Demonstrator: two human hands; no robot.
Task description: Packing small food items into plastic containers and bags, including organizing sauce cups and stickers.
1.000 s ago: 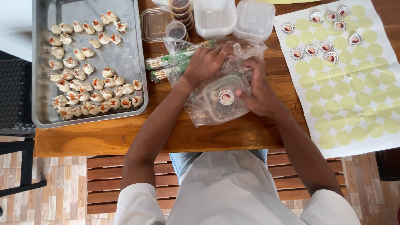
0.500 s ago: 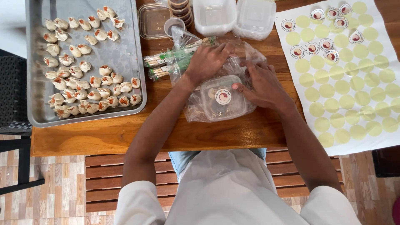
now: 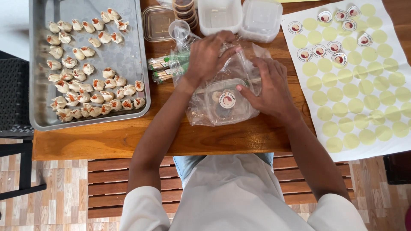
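Your left hand (image 3: 208, 54) pinched clear bag (image 3: 239, 70) mouth toward desk's far edge; right hand (image 3: 267, 87) lay flat, holding nothing, on lidded tub (image 3: 227, 102) inside, nearer you

Item one: clear plastic bag (image 3: 201, 112), thin and crinkled, lying on the wooden counter (image 3: 111, 137) near its front edge, mouth end turned away from the person and gathered up under the left hand (image 3: 207, 55). Item two: small clear lidded container (image 3: 226, 102), roughly square with rounded corners, lying flat inside the bag, lid uppermost and shut. A round white sticker (image 3: 227, 101) with a dark red mark sits at the lid's centre. Pale food shows through the lid. The right hand (image 3: 269, 87) touches the container's right side through the bag
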